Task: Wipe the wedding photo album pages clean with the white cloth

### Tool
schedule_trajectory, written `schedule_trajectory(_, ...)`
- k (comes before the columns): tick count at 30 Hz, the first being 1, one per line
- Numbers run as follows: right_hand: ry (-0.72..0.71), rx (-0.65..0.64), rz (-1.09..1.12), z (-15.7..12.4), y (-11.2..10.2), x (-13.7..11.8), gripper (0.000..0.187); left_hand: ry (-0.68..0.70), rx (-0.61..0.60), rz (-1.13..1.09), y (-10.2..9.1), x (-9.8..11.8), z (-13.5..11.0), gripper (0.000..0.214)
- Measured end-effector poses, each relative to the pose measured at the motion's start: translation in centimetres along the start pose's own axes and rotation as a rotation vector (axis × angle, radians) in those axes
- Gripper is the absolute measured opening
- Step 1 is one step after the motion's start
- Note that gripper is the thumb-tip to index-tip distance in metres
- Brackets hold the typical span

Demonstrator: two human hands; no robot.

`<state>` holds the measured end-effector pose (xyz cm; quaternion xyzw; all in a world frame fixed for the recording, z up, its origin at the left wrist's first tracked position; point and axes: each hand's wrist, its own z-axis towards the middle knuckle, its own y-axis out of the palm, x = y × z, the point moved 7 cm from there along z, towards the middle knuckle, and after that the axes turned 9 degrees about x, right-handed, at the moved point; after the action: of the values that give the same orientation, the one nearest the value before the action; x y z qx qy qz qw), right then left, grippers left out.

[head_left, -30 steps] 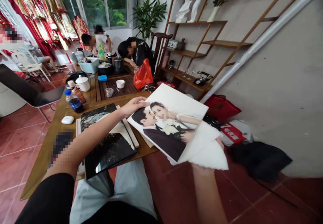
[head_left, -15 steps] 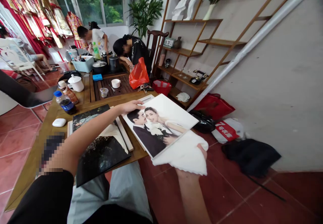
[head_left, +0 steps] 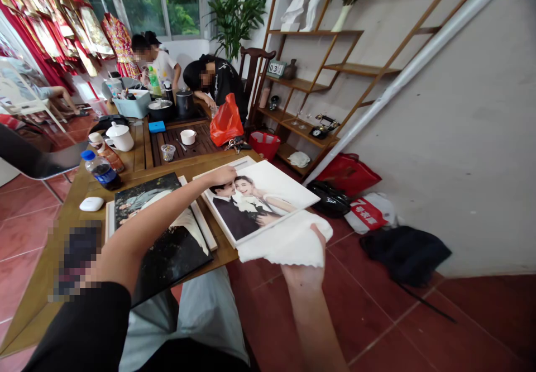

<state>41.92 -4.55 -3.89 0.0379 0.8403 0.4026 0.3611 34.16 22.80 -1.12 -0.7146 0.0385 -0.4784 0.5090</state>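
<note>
A white-edged photo panel (head_left: pixel 268 196) showing a couple sticks out past the right edge of the wooden table (head_left: pixel 62 204). My left hand (head_left: pixel 221 175) grips its far left corner, fingers closed on the edge. My right hand (head_left: pixel 307 266) is under the panel's near corner, closed on a white cloth (head_left: pixel 288 243) that drapes over it. To the left a dark photo panel (head_left: pixel 163 232) lies on other white-framed prints.
A cola bottle (head_left: pixel 100 170), white earbud case (head_left: pixel 91 204), teapot (head_left: pixel 120 136) and tea tray (head_left: pixel 184 137) with a cup sit further up the table. An orange bag (head_left: pixel 225 122) stands there. Two people sit at the far end. Bags lie on the floor by the shelves (head_left: pixel 318 81).
The couple photo panel has come down and leftward toward the table, flattening out, with both hands still on it. My view shifted slightly right.
</note>
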Motion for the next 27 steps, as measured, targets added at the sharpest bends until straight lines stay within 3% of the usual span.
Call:
schedule_trajectory(5,0.033,0.007,-0.008,-0.6,1.9,-0.3,0.046,-0.014,0.051,0.194,-0.1,0.1,0.6,0.044)
schedule_trajectory(12,0.010,-0.020,-0.059,-1.3,2.3,-0.5,0.045,0.007,0.030,0.297,0.0,0.1,1.3,0.050)
schedule_trajectory(18,-0.023,-0.005,-0.024,-2.9,0.7,-1.1,0.035,0.023,0.026,0.327,-0.4,-0.2,1.7,0.049)
schedule_trajectory(22,0.002,-0.025,-0.056,-4.0,-0.7,-1.2,0.038,0.020,0.029,0.354,-0.4,-0.4,1.8,0.049)
schedule_trajectory(27,0.049,-0.032,-0.137,-4.7,-4.0,-1.7,0.047,0.008,0.027,0.392,-0.2,-0.7,1.8,0.049)
